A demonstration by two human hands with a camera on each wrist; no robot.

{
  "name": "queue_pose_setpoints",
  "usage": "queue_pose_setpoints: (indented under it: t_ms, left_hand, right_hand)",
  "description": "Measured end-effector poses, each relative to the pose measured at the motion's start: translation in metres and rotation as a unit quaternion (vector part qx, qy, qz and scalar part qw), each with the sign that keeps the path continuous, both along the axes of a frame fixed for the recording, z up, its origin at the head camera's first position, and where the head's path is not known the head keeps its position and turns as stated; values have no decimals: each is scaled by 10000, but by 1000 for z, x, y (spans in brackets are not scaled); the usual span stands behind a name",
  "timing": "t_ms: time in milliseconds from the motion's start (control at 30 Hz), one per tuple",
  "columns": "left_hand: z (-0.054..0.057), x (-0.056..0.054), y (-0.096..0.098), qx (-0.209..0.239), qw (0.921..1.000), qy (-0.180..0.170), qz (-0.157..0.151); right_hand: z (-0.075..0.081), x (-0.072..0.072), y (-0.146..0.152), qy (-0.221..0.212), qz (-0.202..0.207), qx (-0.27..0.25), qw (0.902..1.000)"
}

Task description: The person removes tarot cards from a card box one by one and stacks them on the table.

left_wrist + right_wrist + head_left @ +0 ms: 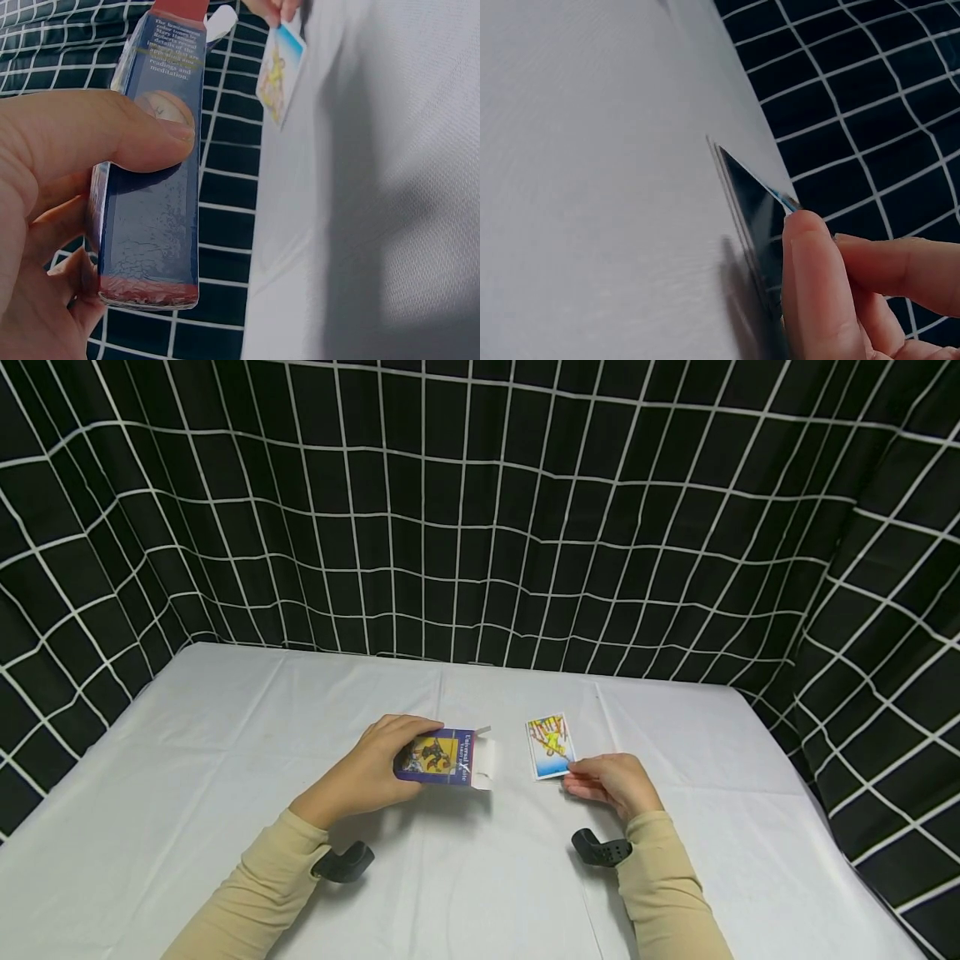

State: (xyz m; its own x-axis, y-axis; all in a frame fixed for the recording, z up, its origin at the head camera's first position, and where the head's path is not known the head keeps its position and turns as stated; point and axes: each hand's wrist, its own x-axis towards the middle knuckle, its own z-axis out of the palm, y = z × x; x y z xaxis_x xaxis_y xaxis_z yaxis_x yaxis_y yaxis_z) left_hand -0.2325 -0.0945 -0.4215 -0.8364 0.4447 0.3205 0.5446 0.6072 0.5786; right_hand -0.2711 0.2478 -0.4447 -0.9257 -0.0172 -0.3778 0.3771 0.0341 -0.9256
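My left hand grips a blue and purple tarot card box above the table, its white end flap standing open toward the right. In the left wrist view, the thumb presses the box's narrow printed side. What is inside the box is hidden. At the right, my right hand pinches the near right corner of a picture card with yellow figures and a blue band. The right wrist view shows this card edge-on, tilted up, with thin edges and a dark glossy surface below it.
A white cloth covers the table. Black curtains with a white grid close off the back and sides. Each wrist wears a black camera mount, one at the left and one at the right.
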Motion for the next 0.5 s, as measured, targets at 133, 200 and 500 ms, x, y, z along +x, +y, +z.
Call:
queue_pose_setpoints:
  t_ms: [133,200,500]
  left_hand:
    - [1,0,0,-25,10000,-15,10]
    - [1,0,0,-35,10000,-26,9]
    - [1,0,1,-14,10000,-11,-9]
  right_hand:
    - [-2,1,-1,-18,-27,157,9999]
    - [-4,1,-1,-39,-17,287,9996]
    - [-7,1,-1,-218,103,771,9967]
